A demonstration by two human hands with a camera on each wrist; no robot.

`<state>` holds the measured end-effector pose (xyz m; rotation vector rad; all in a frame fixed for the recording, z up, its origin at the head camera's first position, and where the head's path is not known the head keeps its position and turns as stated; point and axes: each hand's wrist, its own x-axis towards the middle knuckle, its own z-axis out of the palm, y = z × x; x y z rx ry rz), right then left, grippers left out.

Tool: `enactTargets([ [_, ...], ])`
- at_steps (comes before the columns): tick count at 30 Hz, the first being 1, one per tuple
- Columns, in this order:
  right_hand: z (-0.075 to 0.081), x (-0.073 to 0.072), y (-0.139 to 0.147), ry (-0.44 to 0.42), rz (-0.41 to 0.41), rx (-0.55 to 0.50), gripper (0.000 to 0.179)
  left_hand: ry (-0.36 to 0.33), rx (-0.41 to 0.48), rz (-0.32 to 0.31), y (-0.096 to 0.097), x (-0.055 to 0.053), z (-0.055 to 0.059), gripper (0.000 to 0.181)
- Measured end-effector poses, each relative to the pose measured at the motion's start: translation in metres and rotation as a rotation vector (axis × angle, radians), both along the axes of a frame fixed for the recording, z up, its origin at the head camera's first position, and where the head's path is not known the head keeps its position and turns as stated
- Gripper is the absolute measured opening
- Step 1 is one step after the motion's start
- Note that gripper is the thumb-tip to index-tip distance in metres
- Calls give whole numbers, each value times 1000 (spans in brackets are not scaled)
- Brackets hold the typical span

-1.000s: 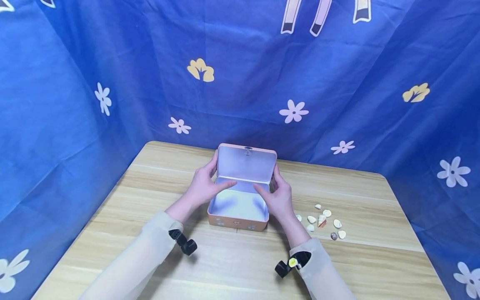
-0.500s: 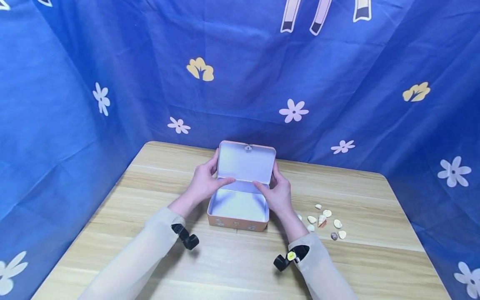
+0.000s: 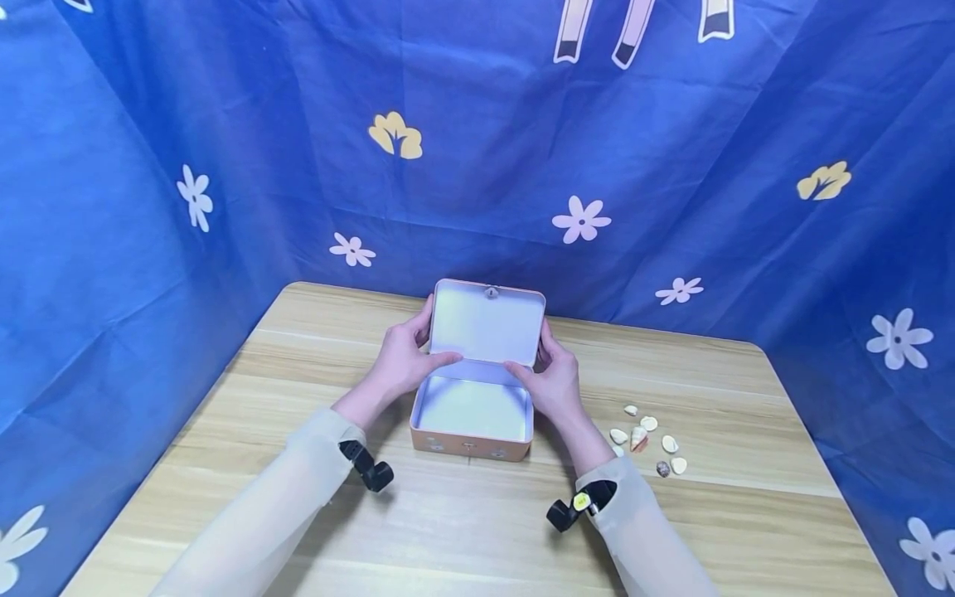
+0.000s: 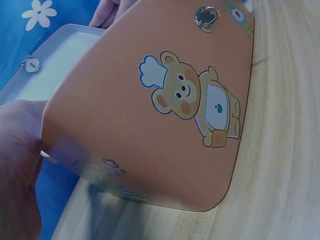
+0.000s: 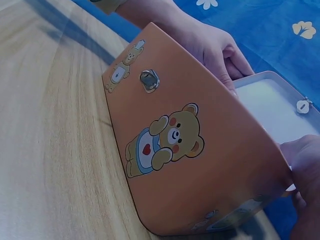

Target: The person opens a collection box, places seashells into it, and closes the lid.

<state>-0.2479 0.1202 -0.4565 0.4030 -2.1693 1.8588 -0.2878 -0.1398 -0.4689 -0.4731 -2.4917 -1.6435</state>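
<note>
The person's 2 hands flank an open orange box point(image 3: 470, 448), which sits between them on the wooden table point(image 3: 448, 531). The left hand point(image 3: 401, 361) holds the left side of its raised lid point(image 3: 488, 322), fingers against the outer edge and thumb pointing inward near the hinge; the right hand point(image 3: 555, 385) grips the opposite side the same way, its thumb facing the left thumb with a gap between the 2. The box's pale inside lies between and in front of the palms, and its front wall, nearer the person than both hands, carries a metal clasp point(image 4: 206, 18) with 2 printed bears, 1 on either side. Several shells point(image 3: 669, 444) lie to the right of the right hand, well apart from the left. Beyond both hands hangs a blue curtain point(image 3: 477, 199) with flowers.
</note>
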Motion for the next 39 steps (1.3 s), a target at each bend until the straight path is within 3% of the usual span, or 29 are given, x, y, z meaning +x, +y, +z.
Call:
enactTargets([
  [5,-4,-4,0,-20,-6,14,91,-9,19,-4,0,-1,-1,109],
  [14,-33,-25,6,-76,22,-6,97,-65,85,-49,-1,-9,-5,107],
  [22,-39,-29,7,-150,10,-30,96,-126,102,-75,-3,-14,-7,107],
  [28,-43,-30,6,-198,9,-111,95,-151,147,-89,-3,-14,-8,105],
  [39,-41,-28,4,-249,17,-161,90,-196,216,-109,-4,-16,-12,102],
])
